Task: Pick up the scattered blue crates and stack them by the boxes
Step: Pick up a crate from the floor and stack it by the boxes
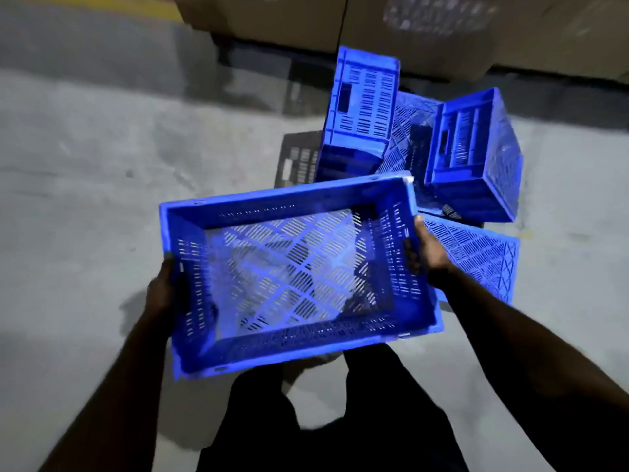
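Cardboard boxes (425,25) line the far edge of the grey concrete floor (85,148). Judging by the layout, task is barely started: no neat stack yet. Blue crates are jumbled just in front of the boxes, w/ one tipped crate (362,107) on its side, another tipped crate (476,158) to its right, and an upside-down crate (483,257) nearer. Carried crate (292,270) is held upright, off the floor, btwn both hands. Left hand (165,287) grips its left short wall; right hand (427,250) grips the right short wall, fingers curled over the rim.
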`<state>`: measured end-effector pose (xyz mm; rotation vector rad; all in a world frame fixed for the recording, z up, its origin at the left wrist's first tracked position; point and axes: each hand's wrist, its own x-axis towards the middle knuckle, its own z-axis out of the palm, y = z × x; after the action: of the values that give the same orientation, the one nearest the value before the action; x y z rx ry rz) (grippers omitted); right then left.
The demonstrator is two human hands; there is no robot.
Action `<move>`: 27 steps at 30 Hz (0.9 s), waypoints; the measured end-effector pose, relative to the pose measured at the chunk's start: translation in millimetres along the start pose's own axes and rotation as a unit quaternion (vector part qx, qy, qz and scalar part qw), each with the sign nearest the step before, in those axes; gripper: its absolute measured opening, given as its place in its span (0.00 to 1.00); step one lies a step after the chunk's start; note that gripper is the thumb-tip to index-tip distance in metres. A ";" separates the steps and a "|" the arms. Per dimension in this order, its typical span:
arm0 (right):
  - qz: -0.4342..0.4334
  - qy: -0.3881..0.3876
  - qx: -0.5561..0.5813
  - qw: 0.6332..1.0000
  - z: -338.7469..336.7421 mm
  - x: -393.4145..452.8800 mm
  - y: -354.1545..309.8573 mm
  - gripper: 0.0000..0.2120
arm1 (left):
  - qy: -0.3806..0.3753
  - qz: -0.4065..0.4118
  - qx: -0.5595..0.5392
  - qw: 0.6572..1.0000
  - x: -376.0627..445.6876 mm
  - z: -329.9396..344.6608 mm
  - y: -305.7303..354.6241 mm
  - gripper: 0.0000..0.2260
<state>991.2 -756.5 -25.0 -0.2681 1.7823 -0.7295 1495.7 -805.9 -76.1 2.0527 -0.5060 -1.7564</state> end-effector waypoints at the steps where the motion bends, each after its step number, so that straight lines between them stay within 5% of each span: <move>1: -0.004 0.006 0.005 1.000 -2.4 -17.8 7.3 0.37 | 0.003 0.021 0.007 1.000 -12.8 -5.1 8.3 0.32; 14: -0.008 0.193 0.207 0.959 -59.6 -244.0 151.0 0.35 | -0.147 0.086 0.179 0.969 -140.1 68.2 72.7 0.27; 21: 0.024 0.295 0.348 0.890 -131.4 -349.6 316.2 0.30 | -0.236 0.150 0.346 0.895 -232.3 209.3 7.2 0.27; 27: 0.047 0.365 0.461 0.808 -183.6 -457.7 458.5 0.36 | -0.304 0.185 0.465 0.811 -322.8 329.1 -107.4 0.28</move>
<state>1057.8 -96.5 91.0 0.8634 1.8549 -1.6762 1124.3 -568.9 97.1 1.5718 -2.1559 -2.0822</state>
